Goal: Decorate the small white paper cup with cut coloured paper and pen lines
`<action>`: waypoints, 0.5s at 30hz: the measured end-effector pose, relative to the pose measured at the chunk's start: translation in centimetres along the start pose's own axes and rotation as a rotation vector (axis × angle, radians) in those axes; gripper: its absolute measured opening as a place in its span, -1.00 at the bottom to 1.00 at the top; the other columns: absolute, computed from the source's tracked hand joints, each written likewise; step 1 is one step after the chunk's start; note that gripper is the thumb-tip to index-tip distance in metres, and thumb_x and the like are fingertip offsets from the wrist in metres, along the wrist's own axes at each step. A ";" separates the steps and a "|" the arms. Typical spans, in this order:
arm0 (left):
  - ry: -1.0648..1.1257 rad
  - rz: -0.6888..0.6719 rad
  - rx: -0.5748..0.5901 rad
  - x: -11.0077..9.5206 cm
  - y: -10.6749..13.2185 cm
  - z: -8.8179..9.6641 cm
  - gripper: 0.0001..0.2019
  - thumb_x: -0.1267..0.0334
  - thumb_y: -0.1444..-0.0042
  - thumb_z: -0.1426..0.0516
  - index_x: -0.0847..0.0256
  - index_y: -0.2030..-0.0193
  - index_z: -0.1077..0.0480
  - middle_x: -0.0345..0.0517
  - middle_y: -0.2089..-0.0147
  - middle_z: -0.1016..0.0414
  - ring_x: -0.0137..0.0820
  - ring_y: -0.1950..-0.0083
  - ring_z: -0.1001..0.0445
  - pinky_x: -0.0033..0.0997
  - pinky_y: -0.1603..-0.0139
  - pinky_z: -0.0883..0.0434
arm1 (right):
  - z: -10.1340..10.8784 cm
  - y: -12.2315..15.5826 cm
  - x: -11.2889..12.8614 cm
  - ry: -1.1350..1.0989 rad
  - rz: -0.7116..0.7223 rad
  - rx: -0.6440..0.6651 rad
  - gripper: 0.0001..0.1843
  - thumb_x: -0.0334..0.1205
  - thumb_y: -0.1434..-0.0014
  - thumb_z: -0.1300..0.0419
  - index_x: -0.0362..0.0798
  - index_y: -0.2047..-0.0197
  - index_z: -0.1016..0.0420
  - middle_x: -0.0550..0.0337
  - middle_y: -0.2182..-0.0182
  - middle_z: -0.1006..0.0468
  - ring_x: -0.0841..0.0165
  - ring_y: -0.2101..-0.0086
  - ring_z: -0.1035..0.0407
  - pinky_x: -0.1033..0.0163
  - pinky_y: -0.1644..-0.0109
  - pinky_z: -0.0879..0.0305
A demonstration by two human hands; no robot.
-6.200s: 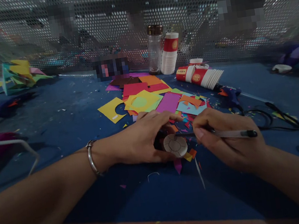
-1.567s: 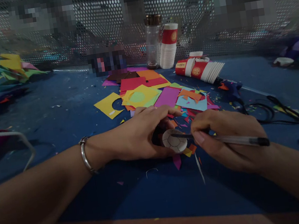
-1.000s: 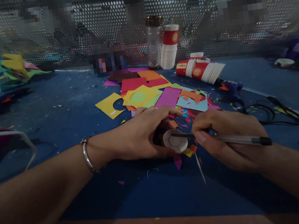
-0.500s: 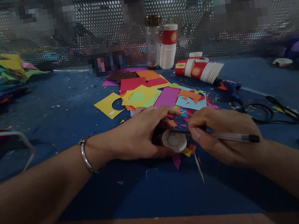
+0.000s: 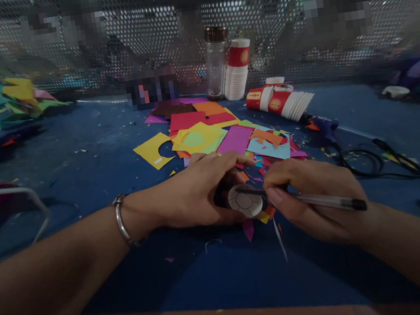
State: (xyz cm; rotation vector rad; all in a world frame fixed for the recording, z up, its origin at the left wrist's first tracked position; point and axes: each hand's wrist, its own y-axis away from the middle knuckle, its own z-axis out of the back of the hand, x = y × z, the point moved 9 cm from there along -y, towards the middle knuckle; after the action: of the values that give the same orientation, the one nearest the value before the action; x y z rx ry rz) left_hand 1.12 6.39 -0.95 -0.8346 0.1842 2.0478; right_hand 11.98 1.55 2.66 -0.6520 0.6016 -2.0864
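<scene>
My left hand [image 5: 215, 191] is closed around the side of a small round white piece [image 5: 245, 206], perhaps the base of a paper cup; its lower part is hidden. Black lines on its face form a ring with spokes, like a turtle shell. In my right hand [image 5: 313, 197] is a pen [image 5: 331, 202] with a clear barrel and a black end, its tip on or just over the upper part of the white face. Coloured paper scraps [image 5: 266, 216] lie around and under the piece. A silver bracelet [image 5: 121, 220] circles my left wrist.
Cut coloured paper sheets [image 5: 199, 138] spread beyond my hands. Behind them stand a glass bottle [image 5: 216, 67] and stacked paper cups [image 5: 237, 69]; more cups [image 5: 278, 102] lie sideways. A glue gun [image 5: 322, 130] with a looping black cable is at right, another glue gun [image 5: 6, 141] at left.
The pen tip has shifted slightly on the white face, and my right hand sits a little lower. My left hand keeps its hold; the whole view has shifted slightly.
</scene>
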 end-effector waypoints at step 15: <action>0.002 -0.001 0.004 0.0 0.0 0.0 -0.32 0.11 -0.06 -0.39 0.13 -0.28 -0.27 -0.06 -0.02 -0.62 -0.16 -0.06 -0.53 -0.03 -0.23 -0.27 | -0.1 -0.1 -0.1 -0.014 -0.019 0.033 -0.85 -0.32 -0.33 -0.06 0.06 0.30 -0.34 0.32 0.54 -0.45 0.43 0.57 -0.31 0.29 0.47 -0.21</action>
State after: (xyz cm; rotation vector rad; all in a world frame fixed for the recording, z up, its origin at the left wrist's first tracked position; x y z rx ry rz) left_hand 1.11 6.38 -0.89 -0.8343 0.1885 2.0448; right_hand 11.94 1.71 2.64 -0.6553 0.5543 -2.1036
